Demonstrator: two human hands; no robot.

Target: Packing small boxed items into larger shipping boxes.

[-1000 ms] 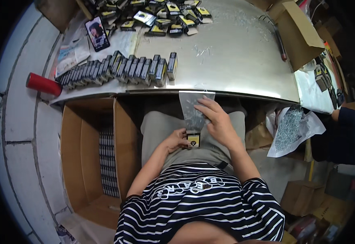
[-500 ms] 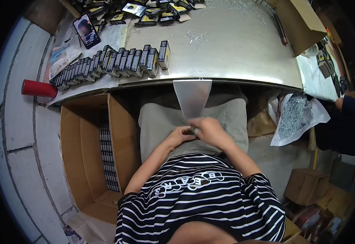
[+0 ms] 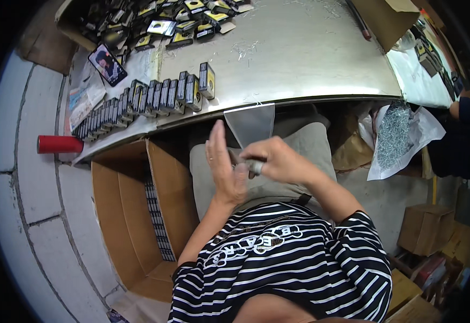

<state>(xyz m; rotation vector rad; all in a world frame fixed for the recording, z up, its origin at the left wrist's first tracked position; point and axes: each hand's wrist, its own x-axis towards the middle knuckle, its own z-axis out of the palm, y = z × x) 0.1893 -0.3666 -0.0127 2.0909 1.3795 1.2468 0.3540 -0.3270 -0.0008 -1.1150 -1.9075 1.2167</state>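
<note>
- Floor tiles on the far left carry a red cylinder [image 3: 59,144] lying on its side, just beside the counter [image 3: 310,59] edge
- an open cardboard box [image 3: 117,215] stands below the counter, with small packs stacked on edge inside it against its right wall
- on the counter above, a row of small black-and-yellow boxes [image 3: 154,99] stands upright in a line, a phone [image 3: 107,64] lies near its left end, and more such boxes lie loose at the far edge
- left hand [image 3: 225,169] is held upright over the lap, palm flat and fingers stretched out, gripping nothing, its palm touching the right hand's knuckles
- clear plastic bag [image 3: 251,125] stands up just above both hands, below the counter edge
- right hand [image 3: 275,160] has its fingers closed on the bag's lower end; whether something small sits inside the grip I cannot tell
- crumpled white sheet [image 3: 401,134] holding a heap of small grey parts lies well to the right
</note>
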